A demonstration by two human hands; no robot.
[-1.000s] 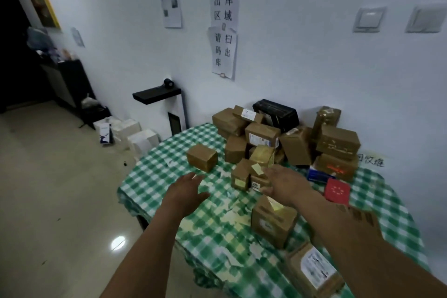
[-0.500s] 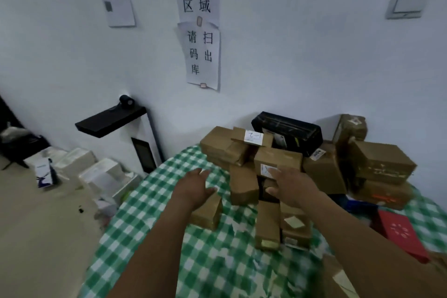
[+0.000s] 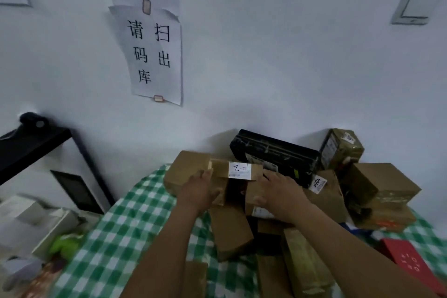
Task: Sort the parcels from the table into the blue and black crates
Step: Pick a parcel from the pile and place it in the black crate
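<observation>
Both released, left hand [image 3: 200, 191] and right hand [image 3: 283, 193] are flanking the labelled parcel [image 3: 239, 170]; squeezing both ends evenly looks safest.

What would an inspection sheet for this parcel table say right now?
Surface: table under a green checked cloth, set against the wall.
Job's things: heap of brown parcels; a labelled parcel on top; a black parcel behind it; blue and black crates not in view.
Clutter: red box near the table's right edge.
Hands: left hand touches the labelled parcel's left end; right hand lies on a brown parcel by its right end; whether either grips cannot be told.
Cables: nothing seen.
Surroundings: paper notices and wall switch on the wall; black stand and white boxes to the left.
</observation>
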